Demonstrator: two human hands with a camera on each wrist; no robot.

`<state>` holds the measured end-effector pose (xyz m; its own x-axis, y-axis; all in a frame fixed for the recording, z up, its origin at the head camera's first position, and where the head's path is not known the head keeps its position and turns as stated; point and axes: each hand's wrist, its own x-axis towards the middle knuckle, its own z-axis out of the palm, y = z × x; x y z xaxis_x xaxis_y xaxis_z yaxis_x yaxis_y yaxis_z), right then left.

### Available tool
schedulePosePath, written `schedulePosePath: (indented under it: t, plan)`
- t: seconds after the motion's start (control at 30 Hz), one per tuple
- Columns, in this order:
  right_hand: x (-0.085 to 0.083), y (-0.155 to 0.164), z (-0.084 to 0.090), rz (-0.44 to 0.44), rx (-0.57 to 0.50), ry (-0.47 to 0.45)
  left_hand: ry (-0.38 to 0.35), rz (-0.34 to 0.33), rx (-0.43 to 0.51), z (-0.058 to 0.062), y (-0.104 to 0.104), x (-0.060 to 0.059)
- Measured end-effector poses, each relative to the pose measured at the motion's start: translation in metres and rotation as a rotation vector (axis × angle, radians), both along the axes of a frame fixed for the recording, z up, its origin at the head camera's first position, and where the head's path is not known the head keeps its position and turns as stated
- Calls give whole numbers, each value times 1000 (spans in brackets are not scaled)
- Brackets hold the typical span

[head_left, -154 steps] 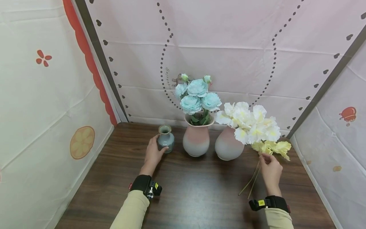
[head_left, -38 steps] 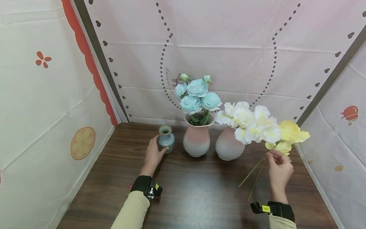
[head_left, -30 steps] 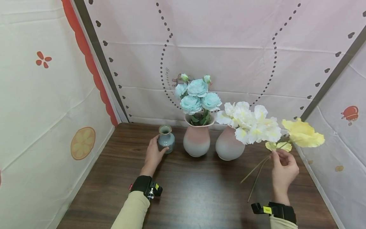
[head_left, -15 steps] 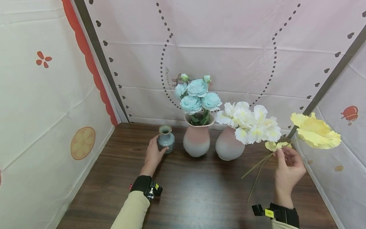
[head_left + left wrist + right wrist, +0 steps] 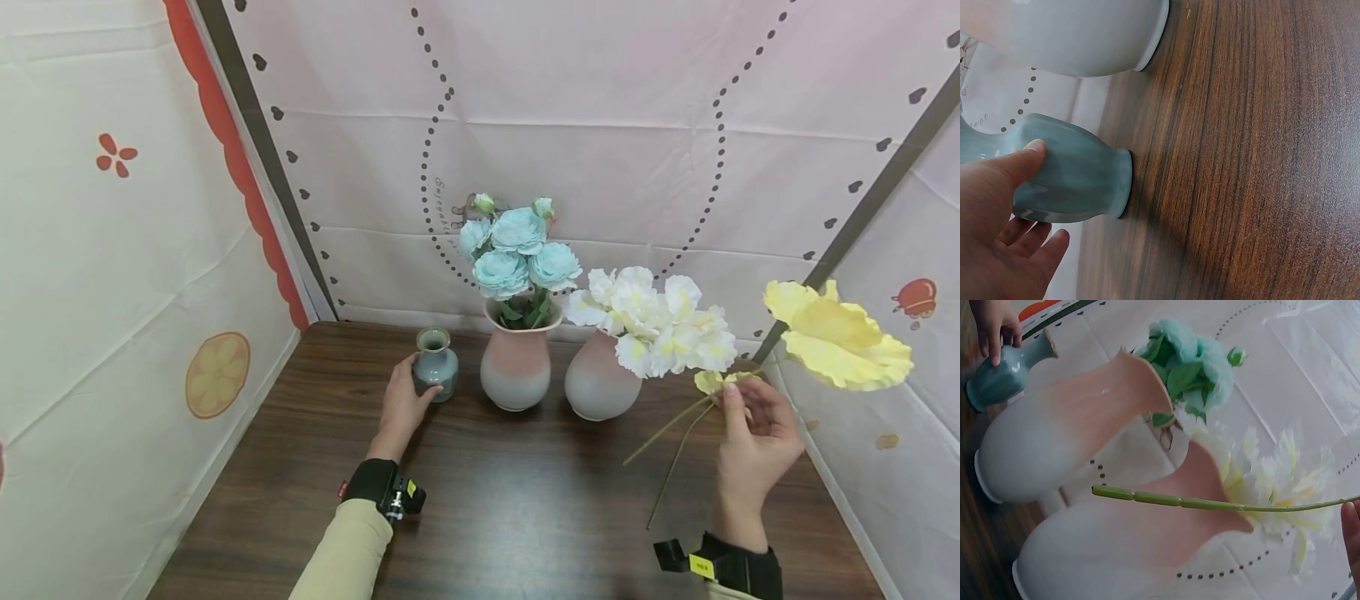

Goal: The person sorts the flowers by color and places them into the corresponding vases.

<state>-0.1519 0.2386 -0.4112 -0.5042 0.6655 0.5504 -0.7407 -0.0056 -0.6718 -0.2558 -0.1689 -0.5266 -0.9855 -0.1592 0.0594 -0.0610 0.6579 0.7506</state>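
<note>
My left hand point(image 5: 402, 408) holds the small blue-green vase point(image 5: 437, 371) by its side, thumb in front, at the left of the table. The vase stands upright, and no flower shows in its mouth. At the right, my right hand point(image 5: 759, 442) pinches the stem point(image 5: 660, 433) of a yellow flower point(image 5: 847, 343). That bloom is raised beside the hand, its stem slanting down to the left. Another yellow flower point(image 5: 708, 382) lies behind the hand, partly hidden, with its stem on the table. In the right wrist view, the held green stem point(image 5: 1210, 503) crosses before the vases.
A pink-and-white vase point(image 5: 513, 375) with light blue flowers point(image 5: 519, 229) stands right of the small vase. Beside it is a similar vase point(image 5: 600, 387) with white flowers point(image 5: 637, 308) leaning right. Printed cloth point(image 5: 570, 75) hangs behind the brown table point(image 5: 480, 517).
My right hand has picked up one of the two yellow flowers and carried it to the right, its bloom rising. The left hand stays on the small vase.
</note>
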Motion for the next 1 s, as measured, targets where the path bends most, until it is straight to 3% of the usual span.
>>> schedulePosePath:
  t: [0.4, 0.87, 1.0]
  plan:
    - [2, -20, 14, 29, 80, 60, 2, 5, -2, -1, -1, -2]
    - [0, -41, 20, 131, 72, 110, 3, 2, -13, -2, -1, -1]
    - [0, -46, 21, 131, 115, 90, 3, 4, -15, -2, -1, -1]
